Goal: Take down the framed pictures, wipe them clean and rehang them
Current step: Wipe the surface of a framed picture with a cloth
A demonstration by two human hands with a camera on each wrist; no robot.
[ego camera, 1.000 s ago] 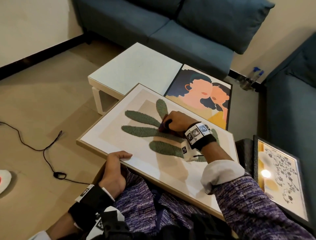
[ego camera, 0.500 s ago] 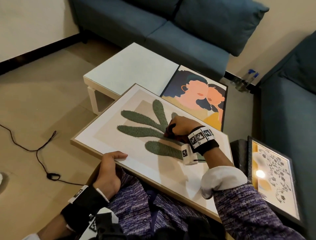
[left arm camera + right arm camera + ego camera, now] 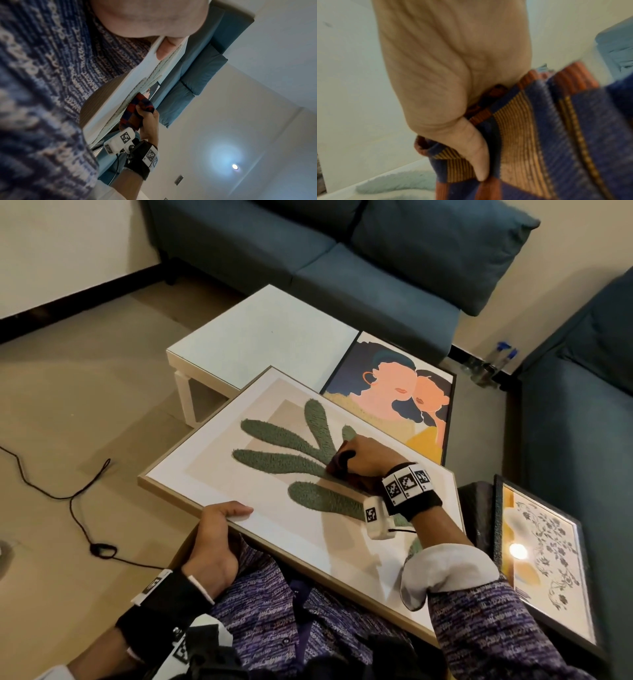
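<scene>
While the leaf picture (image 3: 274, 484) lies tilted across your lap, your left hand (image 3: 212, 542) grips its near edge; your right hand (image 3: 364, 457) holds a checked cloth (image 3: 137, 112) bunched against the leaves.

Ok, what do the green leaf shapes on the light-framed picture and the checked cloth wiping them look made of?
Green leaf shapes: seemingly tufted, fuzzy pile, raised with bristly edges.
Red-and-blue checked cloth: woven fabric, matte; ribbed weave lines show in the right wrist view, gripped by the right hand.
Light-framed picture: frame looks pale wood; unsure.
</scene>
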